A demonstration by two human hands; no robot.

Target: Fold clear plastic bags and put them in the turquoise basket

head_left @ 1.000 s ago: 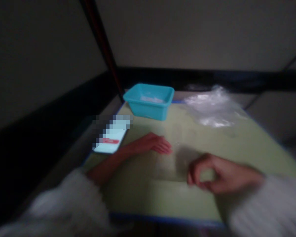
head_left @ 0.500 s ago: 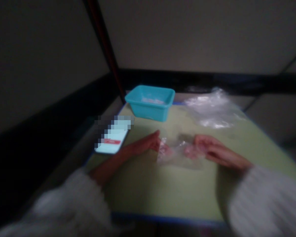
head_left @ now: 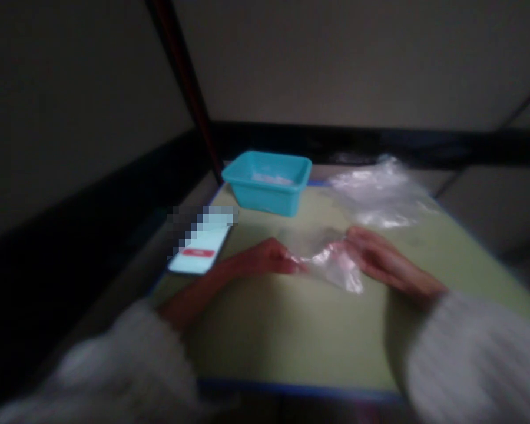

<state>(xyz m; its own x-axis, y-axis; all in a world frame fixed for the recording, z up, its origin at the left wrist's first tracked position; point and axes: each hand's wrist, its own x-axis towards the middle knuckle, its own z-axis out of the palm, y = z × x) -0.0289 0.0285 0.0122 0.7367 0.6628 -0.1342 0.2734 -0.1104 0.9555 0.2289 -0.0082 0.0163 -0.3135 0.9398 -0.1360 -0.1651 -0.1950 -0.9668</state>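
Between my two hands a clear plastic bag (head_left: 331,262) is stretched just over the table. My left hand (head_left: 271,256) is closed on the bag's left end, its fingertips pinched together. At the other end my right hand (head_left: 371,253) grips the bag near its upper right corner. Something pinkish shows through the plastic by the right fingers; whether it is fingertips or contents I cannot tell. The bag is creased and shiny, with its lower right corner hanging loose. Blur hides the finer finger detail.
A turquoise plastic basket (head_left: 265,200) with whitish contents stands at the table's back left. A pile of clear plastic bags (head_left: 384,191) lies at the back right. A lit phone (head_left: 201,244) rests at the left edge of the yellow-green table (head_left: 300,347), which has a blue rim.
My left fingers have curled in, and my right hand has risen slightly. The bag has gone from lying fairly flat to being bunched and creased between them.
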